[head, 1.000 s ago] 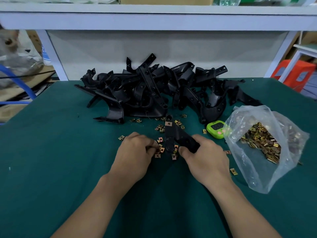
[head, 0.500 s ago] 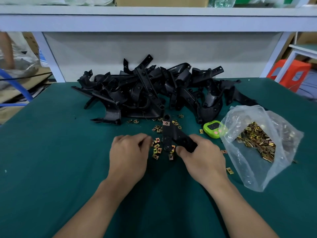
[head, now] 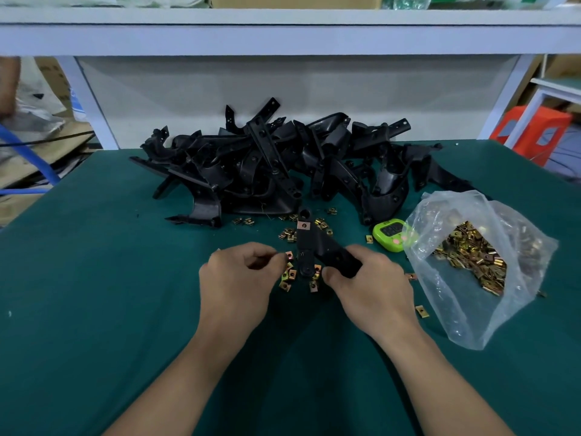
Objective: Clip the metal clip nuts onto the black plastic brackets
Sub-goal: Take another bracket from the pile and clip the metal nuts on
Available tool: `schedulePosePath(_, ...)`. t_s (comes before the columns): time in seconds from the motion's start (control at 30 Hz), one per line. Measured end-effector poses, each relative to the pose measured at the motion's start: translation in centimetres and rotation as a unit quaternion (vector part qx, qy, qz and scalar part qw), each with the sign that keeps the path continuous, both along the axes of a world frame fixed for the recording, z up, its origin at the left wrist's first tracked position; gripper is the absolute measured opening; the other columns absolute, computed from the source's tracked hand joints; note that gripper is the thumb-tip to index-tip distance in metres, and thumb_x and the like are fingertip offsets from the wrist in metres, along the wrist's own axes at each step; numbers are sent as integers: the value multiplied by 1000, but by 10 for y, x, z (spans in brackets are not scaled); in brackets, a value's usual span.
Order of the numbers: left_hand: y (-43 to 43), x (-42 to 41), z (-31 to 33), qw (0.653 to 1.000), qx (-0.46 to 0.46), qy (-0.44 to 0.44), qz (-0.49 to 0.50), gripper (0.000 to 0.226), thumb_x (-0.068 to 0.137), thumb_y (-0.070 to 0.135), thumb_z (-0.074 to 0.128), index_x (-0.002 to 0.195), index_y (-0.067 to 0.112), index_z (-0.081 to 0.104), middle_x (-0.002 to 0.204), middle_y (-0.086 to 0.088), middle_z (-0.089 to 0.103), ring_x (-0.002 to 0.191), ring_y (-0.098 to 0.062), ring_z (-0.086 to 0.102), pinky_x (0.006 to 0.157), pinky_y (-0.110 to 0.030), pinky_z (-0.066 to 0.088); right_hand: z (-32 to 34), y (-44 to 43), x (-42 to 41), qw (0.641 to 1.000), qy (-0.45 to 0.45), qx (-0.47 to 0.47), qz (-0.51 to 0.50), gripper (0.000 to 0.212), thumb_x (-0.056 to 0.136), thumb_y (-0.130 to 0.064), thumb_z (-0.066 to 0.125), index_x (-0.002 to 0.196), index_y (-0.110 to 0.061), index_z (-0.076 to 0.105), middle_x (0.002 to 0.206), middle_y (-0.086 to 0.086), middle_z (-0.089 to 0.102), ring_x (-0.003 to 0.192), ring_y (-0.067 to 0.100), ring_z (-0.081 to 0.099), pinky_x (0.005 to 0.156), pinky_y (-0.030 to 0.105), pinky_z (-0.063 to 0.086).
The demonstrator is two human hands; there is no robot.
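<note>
My right hand (head: 371, 281) grips one black plastic bracket (head: 314, 243) by its near arm, holding it over the green mat. A metal clip nut (head: 304, 225) sits clipped on the bracket's far end. My left hand (head: 239, 278) pinches a single clip nut (head: 289, 255) between thumb and fingertips, just left of the bracket's lower tab. Loose brass-coloured clip nuts (head: 287, 278) lie scattered on the mat beneath and beyond the bracket. A big heap of black brackets (head: 283, 165) fills the back of the table.
A clear plastic bag (head: 471, 262) full of clip nuts lies open at the right. A small green timer (head: 391, 234) sits between bag and bracket heap. A white shelf frame (head: 283, 36) spans the back. An orange stool (head: 531, 130) stands off the table's right.
My left hand has lifted off the scattered nuts with one nut pinched and brought it toward the bracket. My right hand keeps holding the bracket in about the same spot.
</note>
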State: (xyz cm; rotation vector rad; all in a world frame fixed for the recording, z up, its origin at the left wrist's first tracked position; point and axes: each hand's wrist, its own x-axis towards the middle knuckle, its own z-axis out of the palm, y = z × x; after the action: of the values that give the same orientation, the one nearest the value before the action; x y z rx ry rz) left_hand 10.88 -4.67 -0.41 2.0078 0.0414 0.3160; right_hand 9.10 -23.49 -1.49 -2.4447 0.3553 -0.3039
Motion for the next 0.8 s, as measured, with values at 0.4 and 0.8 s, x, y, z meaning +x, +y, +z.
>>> schedulePosePath(0.4,1,4,-5,994,-65,7,-82,41,97,5,64,83,41,78,90,21,72,82,2,67,70,-7,46,2,1,-2,1000,0,-2,2,17,84,-52,69,87,-36,63,72,-14,64,73,15,61,62,34,48)
schedulePosePath(0.8,6,8,-3,956,-222,64,-183,26,92,1,71,87,26,78,79,-5,76,70,-15,67,69,-20,55,5,-2,-3,1000,-13,8,-5,16,83,-49,71,92,-37,64,74,-15,63,77,18,61,69,37,52)
